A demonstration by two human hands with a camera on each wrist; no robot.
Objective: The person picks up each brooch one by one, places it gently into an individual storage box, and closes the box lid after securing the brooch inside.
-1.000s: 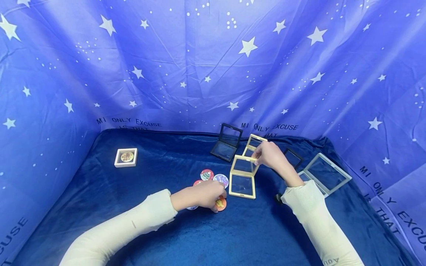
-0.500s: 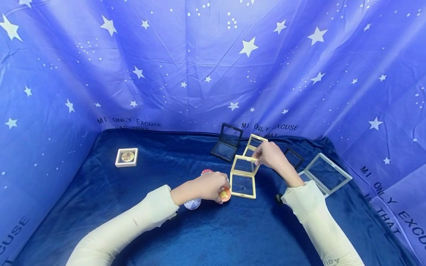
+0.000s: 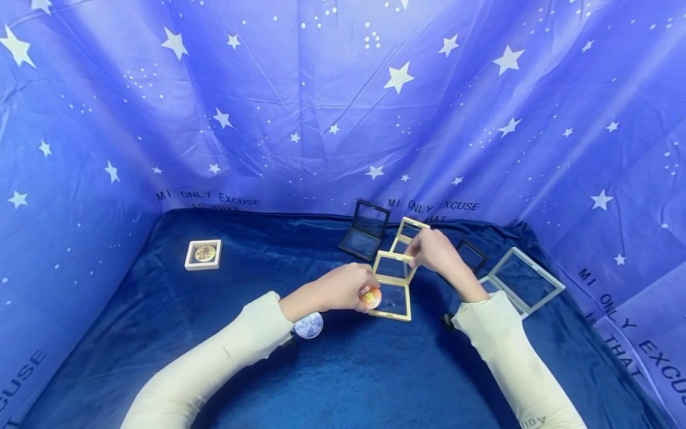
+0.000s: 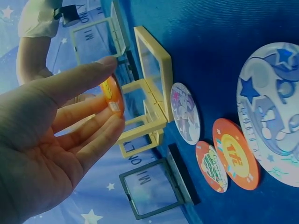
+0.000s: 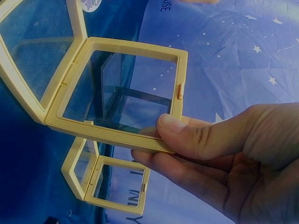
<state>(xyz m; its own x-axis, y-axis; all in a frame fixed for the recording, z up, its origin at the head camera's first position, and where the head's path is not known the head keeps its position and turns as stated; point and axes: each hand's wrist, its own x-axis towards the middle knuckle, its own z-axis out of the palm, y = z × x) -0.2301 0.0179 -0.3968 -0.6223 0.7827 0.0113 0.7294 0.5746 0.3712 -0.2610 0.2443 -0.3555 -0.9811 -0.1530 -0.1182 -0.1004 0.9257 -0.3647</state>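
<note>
The head view looks down from farther off. Close up, the wrist views look past the left hand [image 4: 51,154] at left and the right hand [image 5: 247,144] at lower right, sharing the held yellow frame [image 5: 67,80].

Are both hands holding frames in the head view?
No, the right hand grips a yellow frame, but the left hand pinches an orange disc.

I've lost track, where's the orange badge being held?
In the head view, the orange badge is pinched by the left hand, by the left side of the nearer yellow frame.
</note>
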